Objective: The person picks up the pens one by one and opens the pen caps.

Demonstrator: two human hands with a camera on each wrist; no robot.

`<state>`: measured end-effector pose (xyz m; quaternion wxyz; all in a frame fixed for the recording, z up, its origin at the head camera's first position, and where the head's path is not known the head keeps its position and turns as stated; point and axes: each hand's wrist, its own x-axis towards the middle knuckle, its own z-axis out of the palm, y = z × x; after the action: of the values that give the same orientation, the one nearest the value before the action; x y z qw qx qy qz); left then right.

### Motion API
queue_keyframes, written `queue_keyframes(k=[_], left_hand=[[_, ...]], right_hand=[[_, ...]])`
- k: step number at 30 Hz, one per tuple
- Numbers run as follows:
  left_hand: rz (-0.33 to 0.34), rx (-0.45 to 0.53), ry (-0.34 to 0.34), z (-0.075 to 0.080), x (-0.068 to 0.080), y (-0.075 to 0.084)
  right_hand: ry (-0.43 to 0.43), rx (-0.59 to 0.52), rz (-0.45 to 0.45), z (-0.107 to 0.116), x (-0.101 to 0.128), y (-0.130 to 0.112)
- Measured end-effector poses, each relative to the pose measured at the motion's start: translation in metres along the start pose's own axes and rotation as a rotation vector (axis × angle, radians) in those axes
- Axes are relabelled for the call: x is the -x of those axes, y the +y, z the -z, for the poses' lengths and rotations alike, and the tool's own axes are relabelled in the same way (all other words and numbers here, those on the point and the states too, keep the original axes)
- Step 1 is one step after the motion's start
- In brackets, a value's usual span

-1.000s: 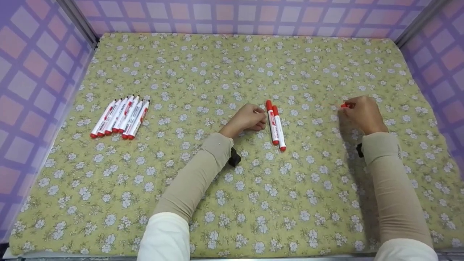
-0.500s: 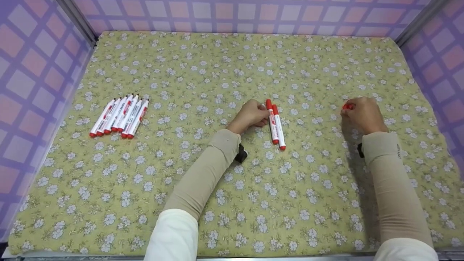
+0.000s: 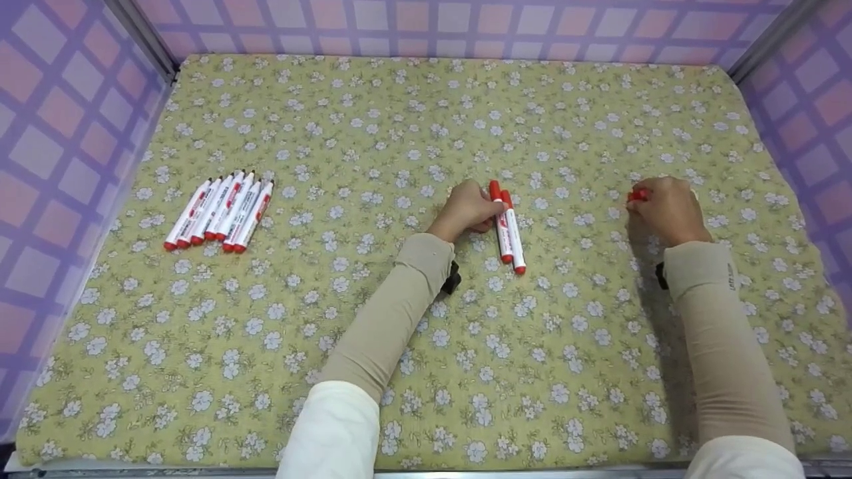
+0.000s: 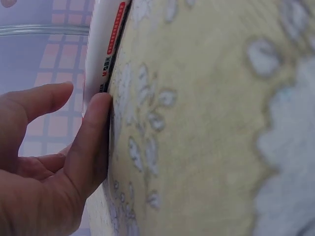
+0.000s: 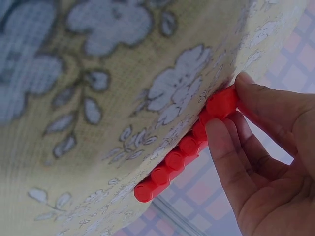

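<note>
Two white markers with red caps lie side by side mid-table: a left marker (image 3: 504,239) and a right marker (image 3: 516,249). My left hand (image 3: 469,207) is at the upper part of the left marker. In the left wrist view a fingertip (image 4: 100,105) meets the marker's side, while the thumb stands apart from it. Over on the right, my right hand (image 3: 671,211) pinches a red marker cap (image 5: 222,102) between thumb and fingers. That cap is at the upper end of a row of red caps (image 5: 174,161) standing close together on the cloth.
Several uncapped white markers (image 3: 226,209) lie in a slanted group on the left, dark tips pointing away. A floral yellow-green cloth (image 3: 399,120) covers the table. Checked purple-and-pink walls (image 3: 426,23) enclose the back and sides.
My left hand has moved right, from beside the two capped markers onto the left one. My right hand has stayed almost in place, with the red cap still in its fingers.
</note>
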<state>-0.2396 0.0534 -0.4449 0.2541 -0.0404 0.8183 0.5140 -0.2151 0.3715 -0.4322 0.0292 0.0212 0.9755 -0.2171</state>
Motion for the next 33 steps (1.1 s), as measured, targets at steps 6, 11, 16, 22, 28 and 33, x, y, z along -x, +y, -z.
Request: queue_keyframes(k=[6,11,16,22,28,33], left_hand=[[-0.016,-0.016,-0.002,-0.0012,0.0024,0.0018],[-0.012,-0.031,0.008,-0.0039,-0.0015,0.0016],[-0.014,-0.041,0.007,-0.0036,-0.0020,0.0019],[-0.029,-0.056,-0.002,-0.0013,-0.0033,0.0020],[-0.023,-0.069,-0.008,0.0000,-0.0037,0.0025],[-0.031,-0.092,-0.011,-0.0004,-0.0038,0.0028]], right_hand=[[-0.009,0.007,0.003,0.0005,0.0002,0.0011],[-0.003,0.001,-0.001,-0.0003,0.0009,0.0012],[0.000,0.009,-0.001,-0.0017,-0.0004,0.0027],[0.014,0.020,0.034,-0.0021,-0.0006,0.0028],[0.017,0.010,0.032,-0.0021,0.0004,0.0019],[0.003,0.023,0.028,-0.0021,0.0012,0.0035]])
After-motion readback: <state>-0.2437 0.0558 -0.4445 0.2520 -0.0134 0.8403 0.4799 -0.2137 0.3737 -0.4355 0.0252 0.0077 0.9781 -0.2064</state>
